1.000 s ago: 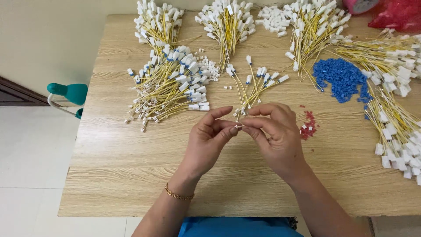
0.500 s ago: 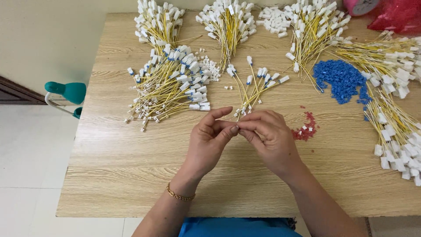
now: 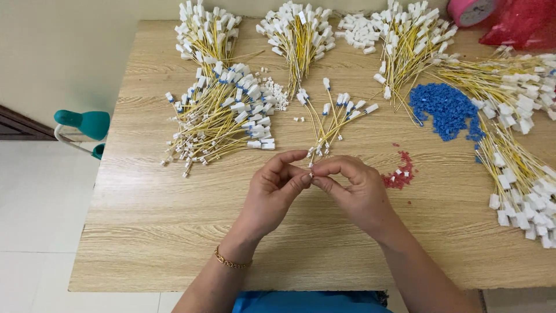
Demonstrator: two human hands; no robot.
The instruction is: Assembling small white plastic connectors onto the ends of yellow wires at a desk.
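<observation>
As fingers (image 3: 306, 178) meet, connector (image 3: 311, 173) pinched

Wire bundles (image 3: 223, 113) are spread across the upper part of the table (image 3: 145, 232); a connector heap (image 3: 443, 107) is placed at upper right, bead cluster (image 3: 399, 174) below it.

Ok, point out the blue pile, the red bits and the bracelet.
blue pile (image 3: 445, 107), head view, middle of the heap.
red bits (image 3: 399, 177), head view, centre of the cluster.
bracelet (image 3: 230, 262), head view, chain on the wrist.
</observation>
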